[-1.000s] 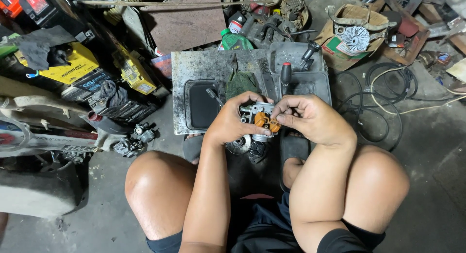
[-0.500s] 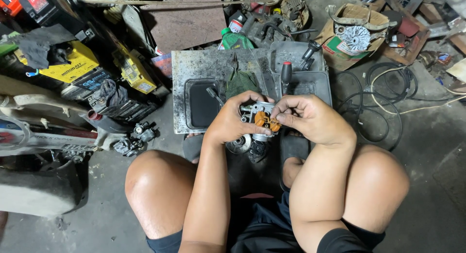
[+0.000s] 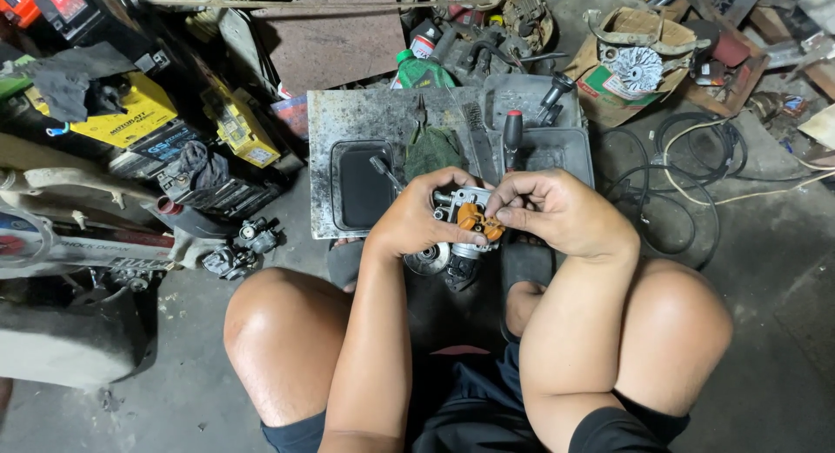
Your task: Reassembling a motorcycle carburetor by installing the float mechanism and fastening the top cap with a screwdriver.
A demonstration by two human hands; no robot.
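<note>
I squat on a concrete floor with both hands in front of my knees. My left hand (image 3: 416, 218) grips a small metal carburetor (image 3: 461, 203) from its left side. An orange plastic float (image 3: 474, 220) sits on the carburetor's face. My right hand (image 3: 557, 211) reaches in from the right, its fingertips pinching at the orange float. Part of the carburetor's body is hidden behind my fingers.
A grey metal tray (image 3: 348, 114) lies beyond my hands, holding a red-handled screwdriver (image 3: 512, 136), a green rag (image 3: 432, 149) and a dark pad (image 3: 364, 188). Yellow batteries (image 3: 130, 118) stand at left, black cables (image 3: 696, 170) coil at right, a cardboard box (image 3: 639, 53) sits behind.
My right fingers have shifted slightly on the orange float. The carburetor stays in my left hand in about the same place.
</note>
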